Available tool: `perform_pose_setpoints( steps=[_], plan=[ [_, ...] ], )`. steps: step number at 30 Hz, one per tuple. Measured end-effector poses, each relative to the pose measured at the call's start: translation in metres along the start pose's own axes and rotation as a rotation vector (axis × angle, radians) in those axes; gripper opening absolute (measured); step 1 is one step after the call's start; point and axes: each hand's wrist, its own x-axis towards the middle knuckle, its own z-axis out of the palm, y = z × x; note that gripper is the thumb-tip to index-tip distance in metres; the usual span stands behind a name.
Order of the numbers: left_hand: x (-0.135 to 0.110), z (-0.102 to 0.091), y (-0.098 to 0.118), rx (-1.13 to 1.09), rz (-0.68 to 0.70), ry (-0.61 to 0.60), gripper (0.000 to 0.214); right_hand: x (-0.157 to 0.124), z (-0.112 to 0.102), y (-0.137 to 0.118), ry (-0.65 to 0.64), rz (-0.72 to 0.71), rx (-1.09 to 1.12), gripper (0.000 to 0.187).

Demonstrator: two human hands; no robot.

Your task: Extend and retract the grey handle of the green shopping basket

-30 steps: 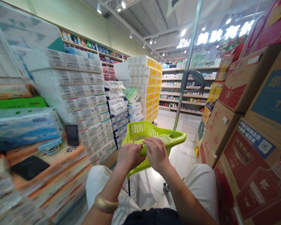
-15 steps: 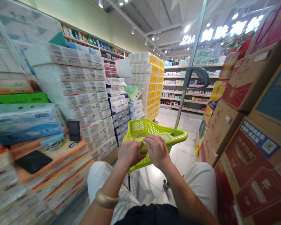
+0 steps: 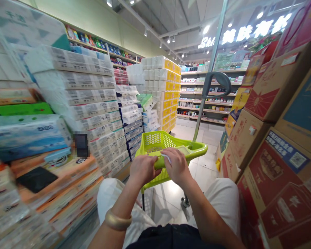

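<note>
A lime-green rolling shopping basket (image 3: 155, 143) stands in the aisle right in front of me, its grey pull handle (image 3: 215, 81) raised on a metal pole. My left hand (image 3: 143, 169) is curled over the basket's near rim, a gold bangle (image 3: 117, 219) on that wrist. My right hand (image 3: 176, 166) rests on the same rim just beside it, fingers bent over the edge, with a small white scrap under its fingers that I cannot make out. The basket's inside is mostly hidden by my hands.
Stacked packs of tissue and toilet paper (image 3: 83, 100) line the left side, close to my knee. Cardboard cartons (image 3: 277, 138) are piled high on the right. A narrow strip of tiled floor (image 3: 204, 138) leads ahead to a yellow-and-white paper stack (image 3: 163, 93) and store shelves (image 3: 207, 100).
My right hand slid slightly left and further over the rim, closing in on the left hand. The basket and view shifted only slightly.
</note>
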Motion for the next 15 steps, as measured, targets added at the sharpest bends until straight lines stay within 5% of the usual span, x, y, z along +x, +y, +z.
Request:
perform_pose_setpoints(
  steps=[5, 12, 15],
  plan=[
    [0.0, -0.001, 0.001, -0.022, -0.005, -0.003, 0.027, 0.002, -0.007, 0.016, 0.12, 0.204, -0.126, 0.026],
    [0.001, 0.003, -0.001, -0.013, 0.012, 0.02, 0.03, 0.001, 0.004, -0.011, -0.077, -0.071, 0.009, 0.025],
    [0.0, 0.001, -0.001, -0.007, 0.005, -0.001, 0.029, 0.004, -0.002, 0.003, 0.008, 0.033, -0.024, 0.025]
  ],
)
